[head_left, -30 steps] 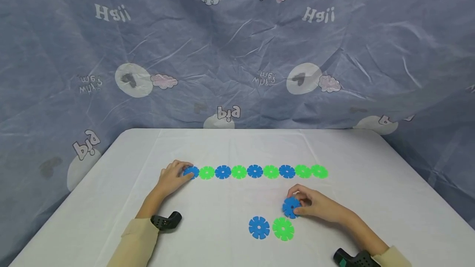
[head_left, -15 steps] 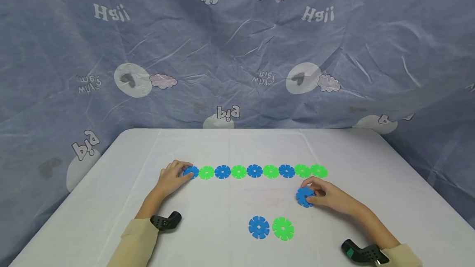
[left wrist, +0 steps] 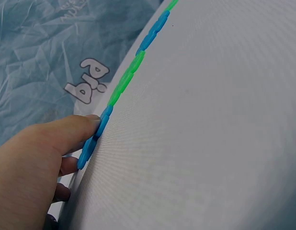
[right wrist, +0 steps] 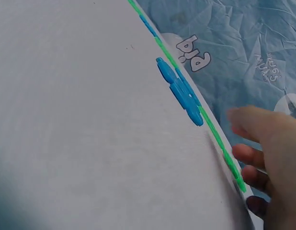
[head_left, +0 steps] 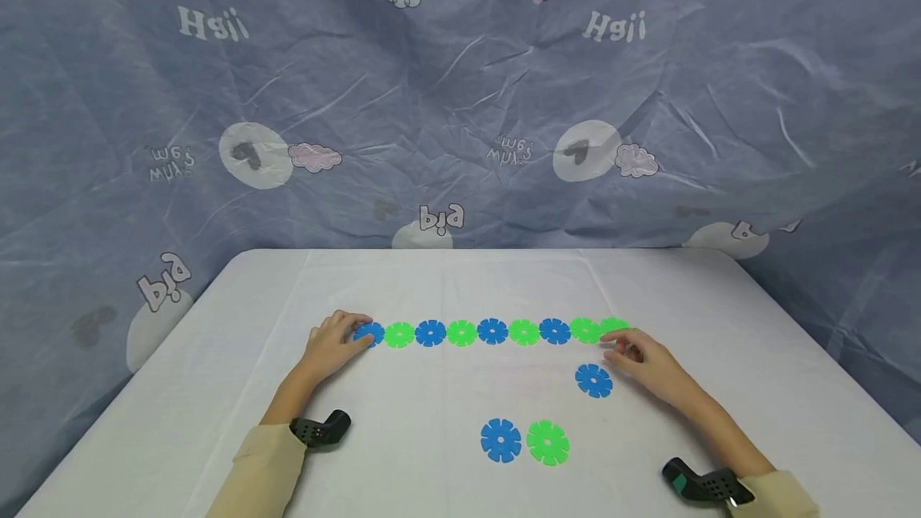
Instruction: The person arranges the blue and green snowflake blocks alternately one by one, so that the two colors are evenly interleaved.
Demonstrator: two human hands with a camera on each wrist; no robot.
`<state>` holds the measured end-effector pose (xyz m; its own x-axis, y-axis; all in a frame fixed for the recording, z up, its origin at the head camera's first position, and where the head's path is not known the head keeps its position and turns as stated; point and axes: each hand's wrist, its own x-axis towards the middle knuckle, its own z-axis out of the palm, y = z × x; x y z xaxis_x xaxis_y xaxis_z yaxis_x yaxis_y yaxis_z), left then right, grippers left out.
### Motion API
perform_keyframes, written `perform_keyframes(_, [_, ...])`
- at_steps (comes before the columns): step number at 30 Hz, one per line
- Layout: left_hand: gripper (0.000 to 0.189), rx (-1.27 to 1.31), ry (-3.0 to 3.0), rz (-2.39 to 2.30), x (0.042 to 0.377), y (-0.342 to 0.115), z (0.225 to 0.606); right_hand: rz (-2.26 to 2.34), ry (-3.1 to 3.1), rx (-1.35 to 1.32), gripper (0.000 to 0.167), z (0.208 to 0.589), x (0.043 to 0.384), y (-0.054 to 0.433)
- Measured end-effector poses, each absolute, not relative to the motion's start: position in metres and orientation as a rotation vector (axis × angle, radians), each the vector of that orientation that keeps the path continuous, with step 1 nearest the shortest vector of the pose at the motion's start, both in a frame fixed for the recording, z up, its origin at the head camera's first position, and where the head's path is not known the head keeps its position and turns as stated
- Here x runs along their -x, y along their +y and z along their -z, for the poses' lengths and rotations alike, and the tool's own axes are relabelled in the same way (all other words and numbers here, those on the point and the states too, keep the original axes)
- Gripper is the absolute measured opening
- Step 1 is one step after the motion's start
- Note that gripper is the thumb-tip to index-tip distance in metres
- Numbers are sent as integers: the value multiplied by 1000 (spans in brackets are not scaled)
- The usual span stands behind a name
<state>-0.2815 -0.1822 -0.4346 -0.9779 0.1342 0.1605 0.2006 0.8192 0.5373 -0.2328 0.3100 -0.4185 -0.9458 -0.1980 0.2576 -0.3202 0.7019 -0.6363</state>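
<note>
Slotted snowflake building discs, blue and green, lie in a row across the white table. At the row's left end, my left hand [head_left: 333, 348] holds the blue snowflake disc [head_left: 372, 333] between thumb and fingers; the left wrist view shows the thumb [left wrist: 83, 127] against its edge. My right hand [head_left: 651, 362] is beside the right-end green snowflake disc [head_left: 614, 328], fingers loosely bent, partly covering it; whether they touch cannot be told. It holds nothing. A loose blue snowflake disc [head_left: 593, 380] lies just below the row, left of that hand.
Nearer the front lie another blue disc [head_left: 500, 440] and a green disc [head_left: 548, 443], side by side. Behind the white table [head_left: 432, 390] hangs a blue patterned cloth [head_left: 403, 102]. Dark wrist devices [head_left: 321, 428] sit on both forearms.
My right hand carried a blue snowflake disc rightward and away from me, let it go below the row, then moved up to the row's right end. The left hand stayed in place.
</note>
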Motion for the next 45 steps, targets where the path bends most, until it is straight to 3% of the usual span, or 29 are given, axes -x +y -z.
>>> perform_keyframes(5, [41, 274, -2879, 880, 281, -183, 434, -937, -2676, -110, 42, 419, 241, 314])
perform_keyframes(12, [41, 272, -2871, 879, 282, -183, 433, -792, -2814, 28, 68, 422, 246, 316])
perform_keyframes(23, [41, 279, -2871, 874, 282, -183, 433, -755, -2884, 59, 62, 417, 242, 318])
perform_keyframes(35, [41, 265, -2880, 872, 281, -181, 435, -973, -3066, -416, 48, 393, 228, 345])
perform_keyframes(45, [40, 266, -2881, 876, 281, -181, 434, -902, -3127, -445, 52, 384, 223, 344])
